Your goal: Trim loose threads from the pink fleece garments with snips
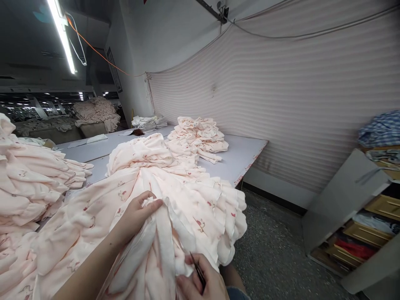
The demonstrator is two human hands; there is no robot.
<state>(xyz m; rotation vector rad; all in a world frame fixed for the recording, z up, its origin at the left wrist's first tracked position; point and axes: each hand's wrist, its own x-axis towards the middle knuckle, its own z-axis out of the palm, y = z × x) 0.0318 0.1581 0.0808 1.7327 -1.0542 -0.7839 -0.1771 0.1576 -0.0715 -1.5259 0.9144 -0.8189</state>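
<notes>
A pale pink garment (156,254) with a small red and brown print is gathered in front of me, its whitish inner side and seam edges turned up. My left hand (142,210) is closed on a bunched fold of it, thumb on top. Lower right, my right hand (204,277) holds small dark thread snips (198,268), with the pointed tip sticking up past the fingers. Its fingertips also touch the garment's edge; whether the blades are apart I cannot tell. More of the same printed cloth (200,208) lies in layers beneath and hangs over the table's near right edge.
Piles of similar pink garments stand on the left (28,179) and farther back (200,135) on the table (243,150). Folded white cloths (150,122) lie near the wall. To the right, past the floor, stands a shelf unit (343,208) with drawers and a checked cloth (381,129).
</notes>
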